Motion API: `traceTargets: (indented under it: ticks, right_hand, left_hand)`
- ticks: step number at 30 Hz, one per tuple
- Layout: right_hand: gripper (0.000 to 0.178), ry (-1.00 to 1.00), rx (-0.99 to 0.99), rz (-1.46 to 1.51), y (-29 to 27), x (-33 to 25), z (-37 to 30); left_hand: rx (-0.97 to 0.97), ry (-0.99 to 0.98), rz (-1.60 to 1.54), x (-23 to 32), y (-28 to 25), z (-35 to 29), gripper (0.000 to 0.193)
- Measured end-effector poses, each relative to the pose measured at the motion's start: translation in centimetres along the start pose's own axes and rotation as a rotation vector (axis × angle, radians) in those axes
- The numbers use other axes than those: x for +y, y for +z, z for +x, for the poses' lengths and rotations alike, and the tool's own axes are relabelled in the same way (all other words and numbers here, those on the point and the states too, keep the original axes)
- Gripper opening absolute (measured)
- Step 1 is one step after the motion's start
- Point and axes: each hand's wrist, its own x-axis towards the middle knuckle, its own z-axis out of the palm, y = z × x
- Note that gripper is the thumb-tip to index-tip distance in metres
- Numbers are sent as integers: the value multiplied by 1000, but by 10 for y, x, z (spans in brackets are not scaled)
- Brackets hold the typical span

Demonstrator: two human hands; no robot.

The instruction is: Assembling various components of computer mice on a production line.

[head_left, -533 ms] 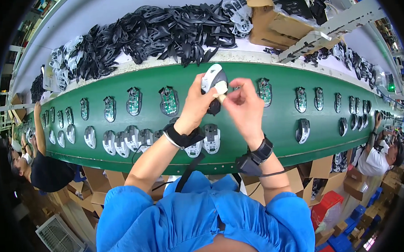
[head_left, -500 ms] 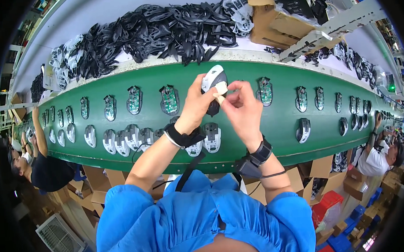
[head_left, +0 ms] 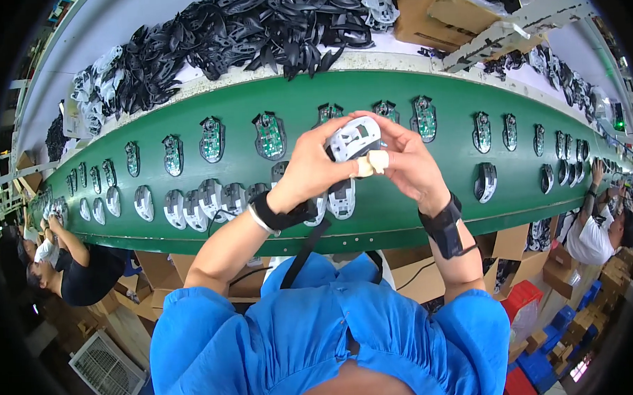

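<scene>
Above the middle of the belt I hold a white and dark computer mouse shell (head_left: pixel 355 138), tilted, in both hands. My left hand (head_left: pixel 311 167) is closed on its left end, with fingers behind and thumb along the near side. My right hand (head_left: pixel 412 166) grips the other end, its fingers curled over the top right. Off-white finger covers (head_left: pixel 369 164) sit on both thumbs, which meet at the shell's lower edge. The shell's far side is hidden by my fingers. Just below my left hand, another white and black mouse shell (head_left: pixel 342 199) lies on the belt.
The green belt (head_left: pixel 402 208) carries a far row of open mouse bases with circuit boards (head_left: pixel 270 136) and a near row of shells (head_left: pixel 144 203). Black plastic parts (head_left: pixel 253 34) are heaped beyond it, beside a cardboard box (head_left: pixel 439 15). Co-workers (head_left: pixel 79 268) sit at both ends.
The mouse shell has gone from upright to lying crosswise between my hands. My right hand has moved from pinching at its near side to gripping its right end. The left co-worker's raised arm has come down.
</scene>
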Motion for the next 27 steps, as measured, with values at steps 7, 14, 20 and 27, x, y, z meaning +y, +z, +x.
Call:
traceTargets:
  ticks: [7,14,20,27]
  right_hand:
    - [48,36,130,201,-34,26,-7]
    - [60,-90,106,-1101,-24,33,-31]
    - [58,-202,372,-1306,-72,86,-68]
    - [67,-189,1378,-1834,-185,108,-111]
  left_hand:
    - [5,152,302,-45,-4,-6,82]
    - [-171,-56,536,-57,18,-24,64]
    - [-253,-11,510,-106,48,-36,85]
    - [-156,197,720,-122,44,-95,85]
